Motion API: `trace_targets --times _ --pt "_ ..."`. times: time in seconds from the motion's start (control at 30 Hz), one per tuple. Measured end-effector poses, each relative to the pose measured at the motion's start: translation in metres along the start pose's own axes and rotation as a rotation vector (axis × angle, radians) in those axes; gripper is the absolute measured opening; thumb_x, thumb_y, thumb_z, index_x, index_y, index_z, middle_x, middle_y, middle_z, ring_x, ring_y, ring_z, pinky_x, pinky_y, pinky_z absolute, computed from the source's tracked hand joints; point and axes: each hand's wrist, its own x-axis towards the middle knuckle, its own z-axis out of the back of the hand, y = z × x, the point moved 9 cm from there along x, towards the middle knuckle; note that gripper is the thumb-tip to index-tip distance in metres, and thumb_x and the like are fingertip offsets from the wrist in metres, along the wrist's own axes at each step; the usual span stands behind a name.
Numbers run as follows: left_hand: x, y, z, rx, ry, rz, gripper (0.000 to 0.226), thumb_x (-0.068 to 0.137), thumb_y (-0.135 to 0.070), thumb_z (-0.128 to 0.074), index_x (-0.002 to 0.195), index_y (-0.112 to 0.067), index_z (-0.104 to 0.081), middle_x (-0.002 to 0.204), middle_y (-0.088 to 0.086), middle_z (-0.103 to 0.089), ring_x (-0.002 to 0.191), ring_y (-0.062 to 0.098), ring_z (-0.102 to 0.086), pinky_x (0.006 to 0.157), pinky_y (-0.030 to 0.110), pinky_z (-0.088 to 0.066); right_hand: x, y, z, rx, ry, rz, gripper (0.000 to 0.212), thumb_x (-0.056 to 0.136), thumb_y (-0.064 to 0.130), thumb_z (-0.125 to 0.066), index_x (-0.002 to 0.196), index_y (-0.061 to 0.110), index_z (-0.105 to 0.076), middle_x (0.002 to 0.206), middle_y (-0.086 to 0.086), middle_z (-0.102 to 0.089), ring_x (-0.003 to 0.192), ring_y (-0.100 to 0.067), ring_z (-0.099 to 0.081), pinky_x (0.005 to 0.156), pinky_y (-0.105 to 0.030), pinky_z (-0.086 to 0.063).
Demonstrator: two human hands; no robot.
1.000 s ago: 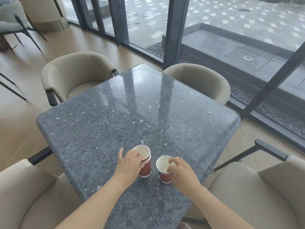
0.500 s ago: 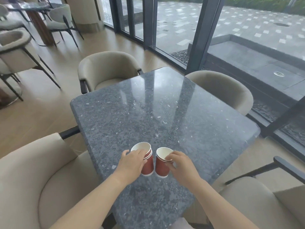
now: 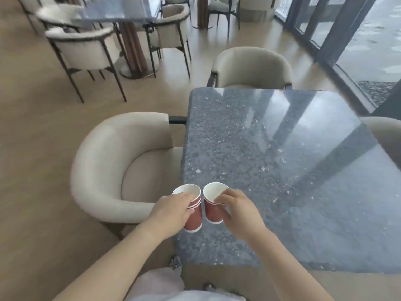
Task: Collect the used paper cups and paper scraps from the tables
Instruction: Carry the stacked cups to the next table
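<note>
My left hand (image 3: 173, 210) grips a stack of red paper cups (image 3: 193, 218) with white insides, held above the left edge of the dark speckled stone table (image 3: 282, 170). Close beside it, my right hand (image 3: 240, 211) pinches the rim and side of another red paper cup stack (image 3: 211, 210). The two stacks nearly touch, both lifted off the tabletop. No paper scraps show on this table.
A beige tub chair (image 3: 112, 168) stands at the table's left side, another (image 3: 251, 66) at its far end and one (image 3: 386, 137) at the right. A second stone table (image 3: 121, 8) ringed by chairs stands further back left. Glass doors (image 3: 347, 40) run along the right.
The view has swung left, bringing the neighbouring table into sight. Both hands have lifted their cups from the tabletop and carried them toward the table's left edge.
</note>
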Motion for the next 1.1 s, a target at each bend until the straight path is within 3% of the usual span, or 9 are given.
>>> trace_targets --times 0.13,0.4,0.53,0.63,0.77,0.93,1.1 --pt "-0.055 0.03 -0.002 -0.079 -0.061 0.185 0.015 0.09 -0.033 -0.05 0.102 -0.024 -0.049 0.102 0.001 -0.064 0.098 0.028 -0.057 0.077 0.039 -0.046 -0.006 0.035 -0.029 0.097 0.081 0.125 0.02 0.079 0.01 -0.064 0.095 0.02 -0.068 0.102 0.004 -0.062 0.097 -0.022 -0.054 0.071 -0.04 -0.052" --pt "-0.13 0.068 0.014 -0.105 -0.292 0.389 0.009 0.088 -0.031 -0.051 0.086 -0.023 -0.049 0.089 -0.004 -0.064 0.087 0.022 -0.056 0.073 0.032 -0.04 -0.002 0.106 -0.064 0.173 0.15 0.295 0.016 0.08 0.006 -0.065 0.092 0.015 -0.07 0.103 0.003 -0.063 0.095 -0.019 -0.055 0.074 -0.021 -0.042" --pt "-0.162 0.095 0.014 -0.17 -0.326 0.51 0.007 0.09 -0.029 -0.049 0.087 -0.023 -0.047 0.091 -0.004 -0.062 0.089 0.022 -0.054 0.07 0.032 -0.039 0.005 0.143 -0.084 0.166 0.209 0.364 0.015 0.081 0.006 -0.063 0.092 0.014 -0.07 0.104 0.003 -0.063 0.096 -0.019 -0.054 0.074 -0.024 -0.044" --pt "-0.194 0.121 0.014 -0.231 -0.372 0.592 0.004 0.091 -0.027 -0.049 0.091 -0.023 -0.05 0.098 -0.007 -0.062 0.095 0.02 -0.054 0.075 0.032 -0.042 0.005 0.178 -0.109 0.171 0.278 0.419 0.015 0.08 0.005 -0.06 0.089 0.014 -0.069 0.103 0.003 -0.062 0.096 -0.019 -0.053 0.076 -0.025 -0.045" --pt "-0.246 0.167 0.022 -0.276 -0.443 0.7 0.019 0.092 -0.02 -0.048 0.108 -0.021 -0.057 0.11 -0.006 -0.059 0.106 0.019 -0.05 0.088 0.035 -0.041 0.006 0.243 -0.143 0.177 0.333 0.506 0.013 0.08 0.009 -0.061 0.087 0.015 -0.069 0.104 0.003 -0.062 0.099 -0.019 -0.054 0.076 -0.028 -0.047" --pt "-0.32 0.232 0.039 -0.308 -0.533 0.793 0.015 0.09 -0.014 -0.05 0.102 -0.012 -0.059 0.107 0.0 -0.059 0.105 0.022 -0.05 0.09 0.037 -0.039 0.0 0.336 -0.188 0.188 0.386 0.616 0.013 0.079 0.01 -0.063 0.09 0.015 -0.069 0.104 0.001 -0.063 0.095 -0.02 -0.056 0.074 -0.028 -0.047" --pt "-0.403 0.295 0.058 -0.243 -0.614 0.863 0.014 0.089 -0.018 -0.052 0.101 -0.016 -0.06 0.105 -0.002 -0.062 0.102 0.021 -0.052 0.082 0.031 -0.039 -0.01 0.427 -0.239 0.203 0.403 0.709 0.015 0.082 0.015 -0.06 0.094 0.017 -0.067 0.11 0.005 -0.058 0.1 -0.015 -0.05 0.075 -0.022 -0.043"
